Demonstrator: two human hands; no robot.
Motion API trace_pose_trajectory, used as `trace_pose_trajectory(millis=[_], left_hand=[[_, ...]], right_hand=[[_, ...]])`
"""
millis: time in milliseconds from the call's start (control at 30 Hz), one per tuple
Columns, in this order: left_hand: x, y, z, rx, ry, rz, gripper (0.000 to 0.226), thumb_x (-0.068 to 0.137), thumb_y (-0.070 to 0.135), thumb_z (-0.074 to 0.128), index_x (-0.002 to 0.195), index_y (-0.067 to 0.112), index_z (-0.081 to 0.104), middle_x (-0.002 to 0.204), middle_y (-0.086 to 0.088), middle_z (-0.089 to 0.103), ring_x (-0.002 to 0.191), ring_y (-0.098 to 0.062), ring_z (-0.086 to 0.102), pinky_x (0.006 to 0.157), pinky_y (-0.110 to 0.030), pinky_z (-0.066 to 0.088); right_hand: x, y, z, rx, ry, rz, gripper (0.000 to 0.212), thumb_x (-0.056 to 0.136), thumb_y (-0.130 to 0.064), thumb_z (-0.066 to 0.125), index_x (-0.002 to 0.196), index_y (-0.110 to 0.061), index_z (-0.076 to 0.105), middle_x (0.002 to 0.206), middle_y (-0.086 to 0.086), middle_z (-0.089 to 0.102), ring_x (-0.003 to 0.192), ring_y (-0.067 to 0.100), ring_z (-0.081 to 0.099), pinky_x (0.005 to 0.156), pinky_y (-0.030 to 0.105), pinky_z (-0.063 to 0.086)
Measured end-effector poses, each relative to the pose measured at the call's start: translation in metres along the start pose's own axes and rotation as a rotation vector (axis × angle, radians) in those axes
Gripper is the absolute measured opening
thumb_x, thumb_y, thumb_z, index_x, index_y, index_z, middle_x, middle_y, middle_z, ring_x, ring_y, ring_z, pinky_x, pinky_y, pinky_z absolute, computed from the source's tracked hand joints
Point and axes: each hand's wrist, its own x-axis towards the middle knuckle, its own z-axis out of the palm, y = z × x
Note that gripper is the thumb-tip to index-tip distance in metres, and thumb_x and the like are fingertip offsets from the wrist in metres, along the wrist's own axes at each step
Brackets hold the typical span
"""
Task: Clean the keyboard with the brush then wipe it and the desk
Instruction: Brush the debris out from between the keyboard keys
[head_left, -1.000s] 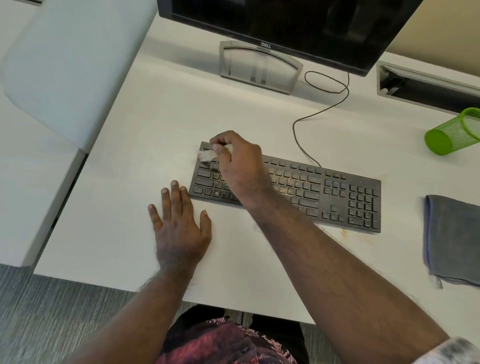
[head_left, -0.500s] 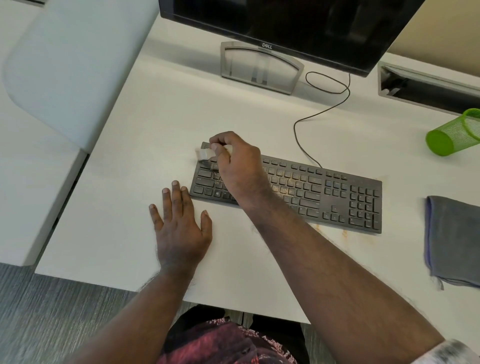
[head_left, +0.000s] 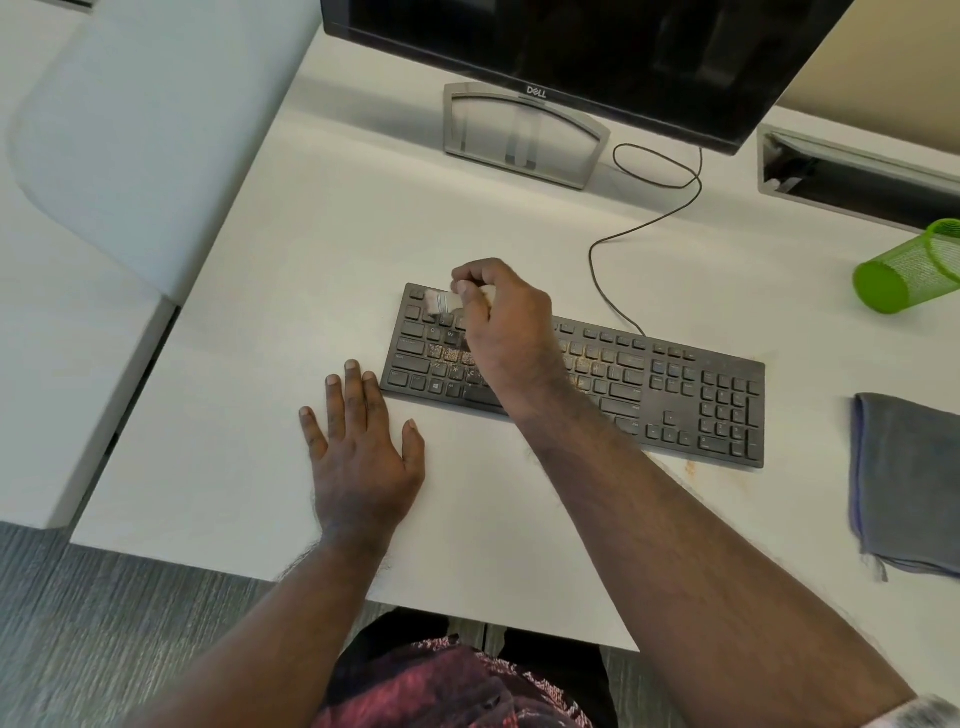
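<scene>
Right hand (head_left: 506, 332) is over the top-left corner of the keyboard (head_left: 675, 395), fingers curled and pinching a small brush (head_left: 440, 301). Pale bristles point left and sit on the top rows of keys, a bit blurred. Handle is mostly hidden in the grip, can't tell its shape.

Left hand (head_left: 358, 447) lies flat on the table (head_left: 311, 260), fingers straight and spread, holding nothing, fingertips just beside the keyboard's front-left corner; can't tell if they touch it.

Keyboard is black, lying at a slight angle mid-table, w/ brownish crumbs on the letter keys near the right wrist. Its cable (head_left: 613, 234) loops back toward the monitor (head_left: 571, 47), which stands on a grey stand (head_left: 519, 135) at the far edge.

Orange-ish specks on the table just in front of the keyboard's right end. Grey cloth (head_left: 909, 483) lies folded on the right side, well apart from the keyboard. Green mesh cup (head_left: 904, 270) lies tipped on its side at far right, near a cable slot (head_left: 857, 171) in the table.
</scene>
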Motion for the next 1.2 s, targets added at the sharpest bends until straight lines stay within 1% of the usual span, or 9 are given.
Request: trace_pose_trajectory(millis=[200, 267, 400, 533, 633, 700, 800, 967, 1200], left_hand=[[0.000, 0.000, 0.001, 0.000, 0.007, 0.004, 0.074, 0.097, 0.043, 0.034, 0.157, 0.001, 0.030, 0.169, -0.013, 0.019, 0.157, -0.032, 0.015, 0.124, -0.061, 0.011], [-0.001, 0.000, 0.000, -0.005, 0.007, 0.005, 0.075, 0.097, 0.044, 0.033, 0.158, 0.001, 0.030, 0.169, -0.013, 0.018, 0.157, -0.032, 0.014, 0.124, -0.061, 0.011], [0.000, 0.000, 0.001, -0.006, 0.005, 0.003, 0.075, 0.097, 0.044, 0.033, 0.158, 0.001, 0.029, 0.169, -0.013, 0.018, 0.157, -0.032, 0.014, 0.124, -0.061, 0.011], [0.000, -0.001, 0.002, -0.006, -0.002, 0.001, 0.075, 0.097, 0.044, 0.033, 0.158, 0.001, 0.029, 0.170, -0.012, 0.017, 0.157, -0.031, 0.013, 0.124, -0.061, 0.010], [0.000, -0.001, 0.001, -0.004, -0.010, 0.001, 0.075, 0.096, 0.045, 0.032, 0.158, 0.001, 0.029, 0.170, -0.012, 0.016, 0.157, -0.031, 0.012, 0.124, -0.061, 0.010], [0.000, -0.001, 0.001, -0.005, -0.014, 0.000, 0.076, 0.096, 0.045, 0.032, 0.158, 0.001, 0.028, 0.170, -0.012, 0.016, 0.157, -0.031, 0.012, 0.124, -0.061, 0.010], [0.000, -0.001, 0.001, -0.005, -0.018, 0.001, 0.075, 0.097, 0.045, 0.031, 0.158, 0.001, 0.028, 0.170, -0.012, 0.015, 0.157, -0.031, 0.011, 0.124, -0.061, 0.010], [0.000, 0.000, 0.001, -0.001, -0.017, 0.001, 0.076, 0.097, 0.045, 0.030, 0.158, 0.002, 0.028, 0.170, -0.012, 0.016, 0.157, -0.031, 0.012, 0.125, -0.060, 0.009], [0.000, 0.000, 0.001, 0.001, -0.016, 0.000, 0.075, 0.097, 0.045, 0.031, 0.158, 0.002, 0.029, 0.170, -0.012, 0.016, 0.157, -0.031, 0.013, 0.124, -0.061, 0.010]], right_hand=[[-0.006, -0.003, -0.004, -0.169, -0.138, -0.023, 0.014, 0.100, -0.024, 0.053, 0.105, -0.021, 0.066, 0.088, -0.005, 0.071, 0.054, 0.005, 0.057, 0.051, 0.030, 0.054], [-0.006, -0.005, -0.005, -0.140, -0.097, -0.020, 0.015, 0.099, -0.023, 0.054, 0.106, -0.020, 0.066, 0.089, -0.006, 0.070, 0.057, 0.005, 0.058, 0.051, 0.028, 0.053], [-0.013, -0.007, -0.001, -0.168, -0.117, -0.024, 0.015, 0.100, -0.022, 0.052, 0.105, -0.018, 0.066, 0.082, -0.009, 0.065, 0.052, -0.001, 0.050, 0.045, 0.010, 0.035], [-0.017, -0.008, 0.000, -0.150, -0.146, 0.011, 0.016, 0.100, -0.021, 0.050, 0.102, -0.019, 0.066, 0.080, -0.008, 0.066, 0.047, -0.001, 0.051, 0.039, 0.011, 0.032], [-0.012, -0.010, -0.004, -0.123, -0.081, -0.004, 0.016, 0.100, -0.021, 0.050, 0.104, -0.019, 0.065, 0.087, -0.005, 0.069, 0.050, 0.002, 0.052, 0.044, 0.019, 0.041], [-0.012, -0.012, -0.004, -0.153, -0.085, -0.019, 0.016, 0.101, -0.021, 0.049, 0.105, -0.019, 0.065, 0.088, -0.006, 0.068, 0.050, -0.001, 0.048, 0.042, 0.011, 0.035], [-0.017, -0.013, -0.001, -0.231, -0.179, -0.025, 0.017, 0.101, -0.023, 0.049, 0.104, -0.019, 0.065, 0.082, -0.009, 0.064, 0.047, -0.001, 0.046, 0.041, 0.010, 0.029], [-0.010, -0.014, -0.014, -0.163, -0.160, 0.009, 0.014, 0.100, -0.024, 0.053, 0.103, -0.022, 0.066, 0.088, -0.009, 0.068, 0.061, 0.000, 0.059, 0.048, 0.020, 0.046], [-0.008, -0.015, -0.013, -0.196, -0.253, -0.037, 0.013, 0.098, -0.026, 0.056, 0.103, -0.025, 0.068, 0.088, -0.011, 0.069, 0.066, -0.002, 0.057, 0.055, 0.018, 0.046]])
